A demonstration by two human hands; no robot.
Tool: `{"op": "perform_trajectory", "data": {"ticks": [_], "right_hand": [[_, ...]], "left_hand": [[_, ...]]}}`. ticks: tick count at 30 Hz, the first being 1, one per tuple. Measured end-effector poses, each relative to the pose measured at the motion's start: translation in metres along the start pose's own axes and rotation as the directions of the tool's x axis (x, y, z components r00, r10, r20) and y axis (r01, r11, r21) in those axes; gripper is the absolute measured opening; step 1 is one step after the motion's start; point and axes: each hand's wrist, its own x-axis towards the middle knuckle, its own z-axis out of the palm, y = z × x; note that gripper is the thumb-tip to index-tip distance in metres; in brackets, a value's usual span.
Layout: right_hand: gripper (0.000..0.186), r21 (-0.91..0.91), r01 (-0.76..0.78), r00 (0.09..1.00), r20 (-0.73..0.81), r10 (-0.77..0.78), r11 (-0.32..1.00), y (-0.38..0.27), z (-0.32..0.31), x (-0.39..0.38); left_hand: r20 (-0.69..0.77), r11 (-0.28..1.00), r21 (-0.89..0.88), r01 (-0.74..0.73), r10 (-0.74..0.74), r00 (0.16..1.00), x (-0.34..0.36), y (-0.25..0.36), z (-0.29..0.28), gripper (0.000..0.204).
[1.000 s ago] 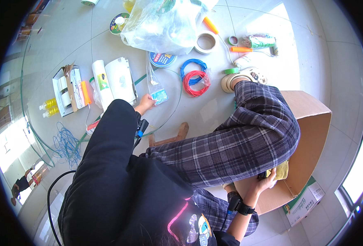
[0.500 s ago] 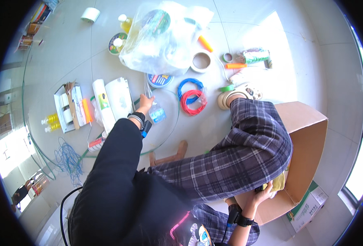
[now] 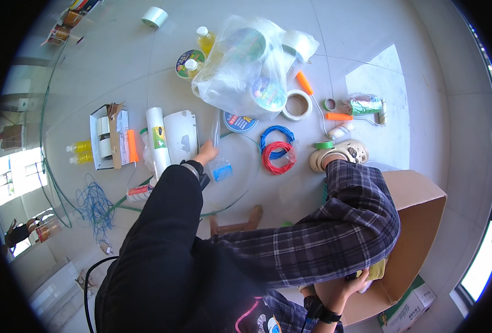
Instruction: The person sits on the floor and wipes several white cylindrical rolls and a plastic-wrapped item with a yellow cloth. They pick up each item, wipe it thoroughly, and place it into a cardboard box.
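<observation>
My left hand (image 3: 207,152) reaches out over the tiled floor, its fingers closed on a long clear plastic packet with a blue label (image 3: 222,172). A blue-labelled round disc (image 3: 240,121) lies just beyond, partly under a large clear plastic bag (image 3: 232,77). A blue coil of cable (image 3: 277,135) and a red coil (image 3: 274,162) lie to the packet's right. At the lower right, my right hand (image 3: 358,282) is at the open cardboard box (image 3: 418,238), fingers curled against a yellowish cloth-like thing (image 3: 377,270). My knee partly covers that spot.
White rolls (image 3: 158,139) and a small carton (image 3: 108,139) lie at left, near tangled blue string (image 3: 95,202). Paint rollers with orange handles (image 3: 339,116), a tape roll (image 3: 297,105) and yellow-liquid bottles (image 3: 205,41) lie farther off. A wooden stool (image 3: 237,225) stands by my leg.
The whole view has shifted, so floor items appear farther right and lower. My left hand, with the packet, has moved slightly left relative to the disc. My right hand stays at the box.
</observation>
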Motion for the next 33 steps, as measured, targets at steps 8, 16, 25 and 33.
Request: {"op": "perform_trajectory", "data": {"ticks": [8,16,25,33], "right_hand": [[0.03,0.188,-0.151,0.988,0.053,0.143,0.97,0.008,-0.025,0.016],[0.03,0.27,-0.136,0.982,0.163,0.094,0.953,-0.024,-0.035,0.014],[0.031,0.369,-0.028,0.994,0.106,-0.012,0.929,-0.037,-0.046,0.01],[0.025,0.413,0.054,0.992,0.079,-0.094,0.909,-0.056,-0.038,-0.007]], "left_hand": [[0.293,0.999,-0.04,0.015,-0.002,0.956,-0.047,-0.083,-0.043,0.042],[0.336,0.962,0.265,-0.063,-0.031,0.941,-0.104,-0.043,-0.128,0.04],[0.338,0.977,0.134,-0.166,0.113,0.934,-0.173,-0.027,-0.193,0.037],[0.037,0.656,-0.404,-0.637,0.708,0.706,-0.22,0.178,-0.213,0.049]]}}
